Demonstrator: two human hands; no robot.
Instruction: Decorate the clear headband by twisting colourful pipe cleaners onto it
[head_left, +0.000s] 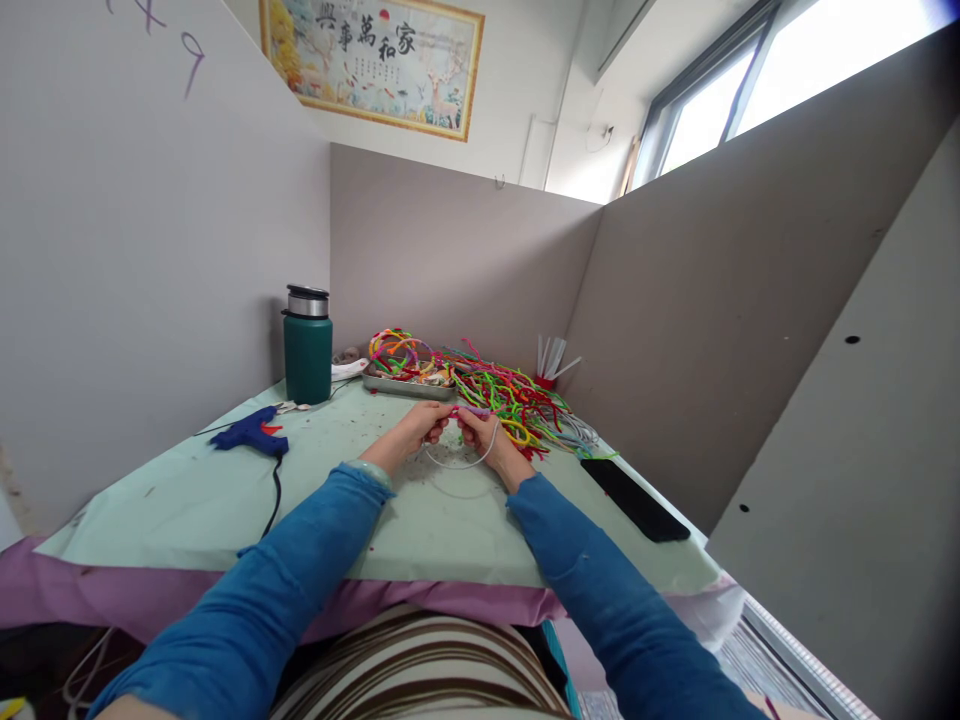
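Above the middle of the table, my left hand (424, 424) and my right hand (487, 436) are close together, both closed in a pinch. Between them they hold a thin white hoop (459, 467), whose curve hangs down toward me. A pink and purple pipe cleaner (474, 411) lies along the hoop's far side, at my fingertips. My left fingers grip its pink end, and my right fingers pinch it together with the hoop. The exact contact under the fingers is hidden. Just beyond my right hand lies a heap of coloured pipe cleaners (517, 390).
A metal tray (409, 388) holds several coloured loops at the back. On the left are a green bottle (307, 358) and a blue glue gun (255, 432) with a black cord. A black phone-like slab (636, 500) lies right. Grey partitions (465, 240) enclose the table.
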